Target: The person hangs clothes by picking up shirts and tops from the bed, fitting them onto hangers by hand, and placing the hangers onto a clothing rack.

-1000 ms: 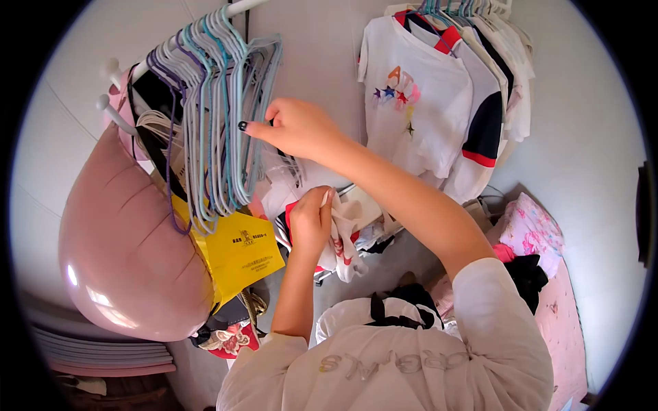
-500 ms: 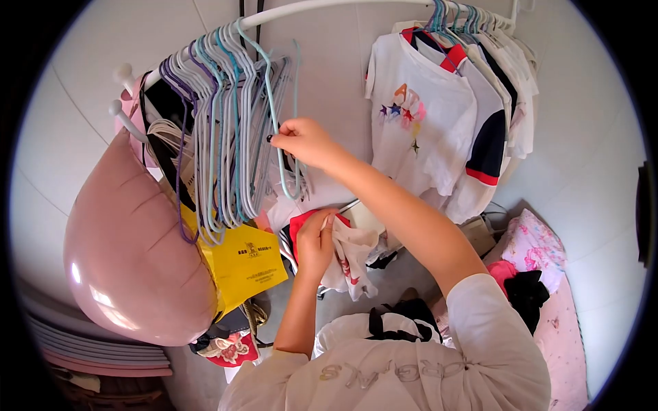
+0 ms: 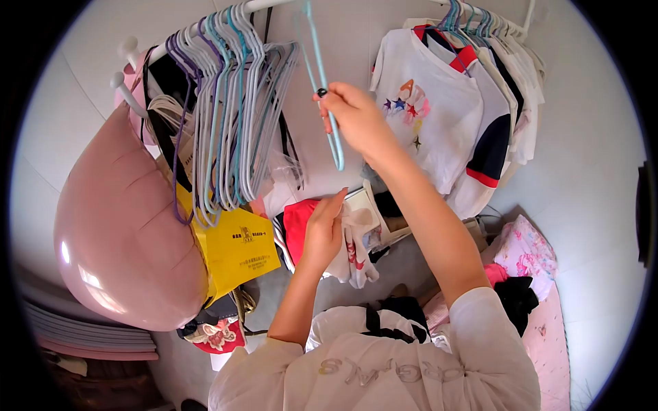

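Observation:
My right hand (image 3: 353,120) is closed around a light blue hanger (image 3: 336,147), which it holds up just below the rail, apart from the other hangers. The hanger's top end is faint against the wall. Lower down, my left hand (image 3: 324,233) grips a white shirt with red print (image 3: 358,257), the thumb side upward; the fingers behind the cloth are partly hidden. Red cloth (image 3: 298,222) shows beside that hand. To the left, several grey, blue and purple hangers (image 3: 240,137) hang bunched on the white rail (image 3: 271,3).
White shirts (image 3: 428,103) hang on hangers at the right of the rail. A large pink balloon (image 3: 130,233) bulges at the left beside a yellow bag (image 3: 240,250). Black cloth (image 3: 517,298) and a floral pillow (image 3: 526,250) lie at the lower right.
My right hand has lifted the light blue hanger up and to the right, away from the bunch. My left hand stays low with the white shirt, its fingers slightly straighter. The view has shifted slightly.

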The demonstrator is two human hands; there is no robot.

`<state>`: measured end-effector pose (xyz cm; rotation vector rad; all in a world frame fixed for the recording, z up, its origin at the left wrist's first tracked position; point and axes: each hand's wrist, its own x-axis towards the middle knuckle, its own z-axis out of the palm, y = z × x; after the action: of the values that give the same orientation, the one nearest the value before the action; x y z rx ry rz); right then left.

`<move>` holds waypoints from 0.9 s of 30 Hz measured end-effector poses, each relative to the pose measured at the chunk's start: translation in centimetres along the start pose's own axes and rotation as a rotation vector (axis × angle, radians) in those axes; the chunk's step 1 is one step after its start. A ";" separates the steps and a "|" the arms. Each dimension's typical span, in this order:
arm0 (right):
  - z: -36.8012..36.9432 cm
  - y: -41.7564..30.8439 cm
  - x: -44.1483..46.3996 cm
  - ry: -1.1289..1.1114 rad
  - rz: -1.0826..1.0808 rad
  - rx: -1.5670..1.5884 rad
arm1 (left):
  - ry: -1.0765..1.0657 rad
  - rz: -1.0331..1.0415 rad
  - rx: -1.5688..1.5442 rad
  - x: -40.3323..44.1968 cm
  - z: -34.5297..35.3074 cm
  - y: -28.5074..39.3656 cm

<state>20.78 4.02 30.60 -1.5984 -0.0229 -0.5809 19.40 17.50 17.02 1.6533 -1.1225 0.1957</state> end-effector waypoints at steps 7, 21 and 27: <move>-2.8 -0.6 -3.1 -0.020 -0.012 0.012 | -0.047 -0.014 -0.002 0.2 0.1 -0.1; -14.3 3.8 -21.4 0.477 0.119 -0.713 | 0.031 -0.044 -0.029 2.8 0.1 -1.6; -16.3 1.5 -28.9 0.458 0.192 -0.839 | -0.231 -0.174 -0.313 5.7 0.4 -3.4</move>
<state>-9.47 -2.09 18.30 -2.1891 0.7996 -0.8533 24.86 13.83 18.11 1.5060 -1.1081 -0.2773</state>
